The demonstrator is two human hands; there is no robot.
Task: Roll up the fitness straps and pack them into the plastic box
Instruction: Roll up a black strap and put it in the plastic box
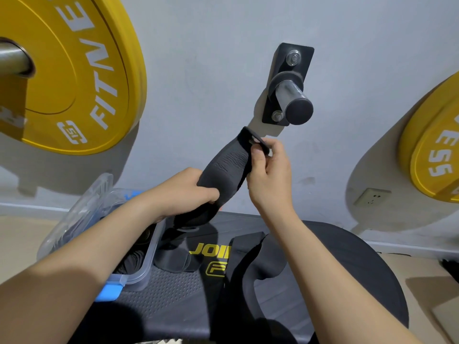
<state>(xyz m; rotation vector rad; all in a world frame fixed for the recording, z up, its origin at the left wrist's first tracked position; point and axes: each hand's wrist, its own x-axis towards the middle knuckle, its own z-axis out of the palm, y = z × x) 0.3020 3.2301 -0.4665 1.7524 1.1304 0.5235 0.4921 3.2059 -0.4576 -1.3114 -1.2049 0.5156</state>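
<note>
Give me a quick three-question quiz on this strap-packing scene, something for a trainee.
1. True or false: the left hand and the right hand both hold the same padded strap.
2. Multiple choice: the plastic box is A) closed with its lid on, B) open with dark items inside, C) open and holding nothing.
3. Short answer: what colour are the weight plates on the wall?

Key: 1 true; 2 B; 3 yellow.
</note>
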